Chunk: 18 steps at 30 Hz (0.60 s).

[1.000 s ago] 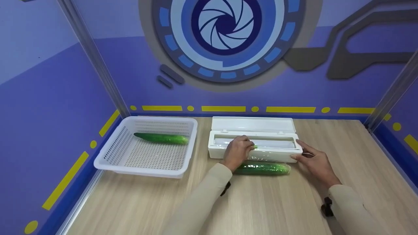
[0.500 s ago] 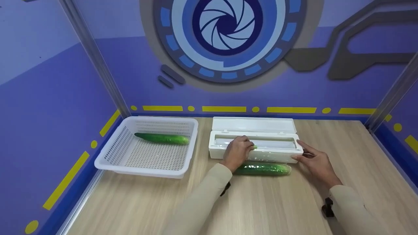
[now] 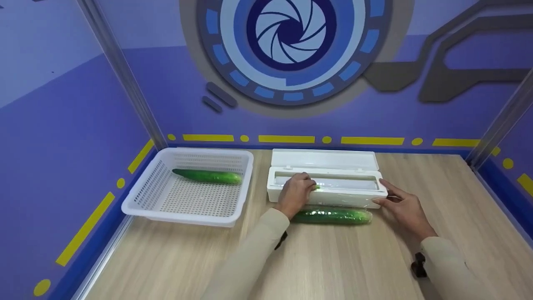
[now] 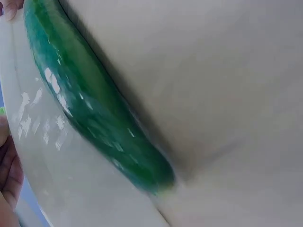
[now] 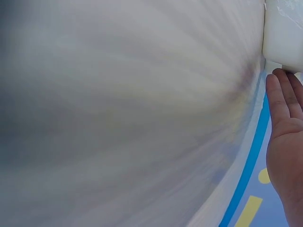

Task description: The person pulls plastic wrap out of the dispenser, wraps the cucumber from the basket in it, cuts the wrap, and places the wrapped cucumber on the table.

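A white cling film dispenser (image 3: 354, 201) lies on the table with its lid (image 3: 325, 159) tipped back and the film roll (image 3: 349, 183) showing inside. At its front edge my left hand (image 3: 295, 193) pinches a small slide cutter, whose green tip (image 3: 317, 187) peeks out past the fingers. My right hand (image 3: 406, 210) holds the dispenser's right end, thumb at the front corner and fingers at the side. Directly in front lies a cucumber (image 3: 333, 216) under glossy clear film that runs up to the dispenser. In the left wrist view the cucumber (image 4: 94, 104) looks smoothly covered by film.
To the left stands a white perforated basket (image 3: 187, 218) with a second cucumber (image 3: 208, 176) in it. Blue-purple panels (image 3: 291, 121) enclose the table at the back and sides. Wood-grain tabletop (image 3: 333, 262) extends in front of the dispenser.
My left hand has slid a little to the left along the dispenser's front edge, the green-tipped cutter going with it. The right hand keeps its hold on the right end.
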Available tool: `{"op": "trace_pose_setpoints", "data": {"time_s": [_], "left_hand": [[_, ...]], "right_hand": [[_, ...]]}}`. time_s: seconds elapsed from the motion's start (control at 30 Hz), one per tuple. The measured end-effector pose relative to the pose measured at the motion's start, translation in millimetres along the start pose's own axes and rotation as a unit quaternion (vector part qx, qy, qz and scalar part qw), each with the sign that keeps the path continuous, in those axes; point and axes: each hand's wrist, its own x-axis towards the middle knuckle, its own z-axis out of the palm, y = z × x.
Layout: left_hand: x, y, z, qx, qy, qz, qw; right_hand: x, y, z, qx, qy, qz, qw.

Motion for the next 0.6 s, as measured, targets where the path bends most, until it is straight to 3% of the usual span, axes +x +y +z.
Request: {"op": "trace_pose_setpoints", "data": {"time_s": [0.17, 0.3, 0.6], "left_hand": [[-13.3, -16.3, -11.6, 0.004, 0.02, 0.0, 0.9998], [-16.9, -19.0, -13.4, -0.002, 0.022, 0.011, 0.9997], [-17.7, -21.4, -19.9, 0.004, 0.014, -0.004, 0.9999]], "right_hand": [[-0.5, 1.8, 2.6, -0.007, 0.007, -0.006, 0.9999], [-2.3, 5.7, 3.5, -0.01, 0.006, -0.003, 0.9999], [-1.4, 2.6, 5.6, -0.01, 0.007, -0.001, 0.9999]]}}
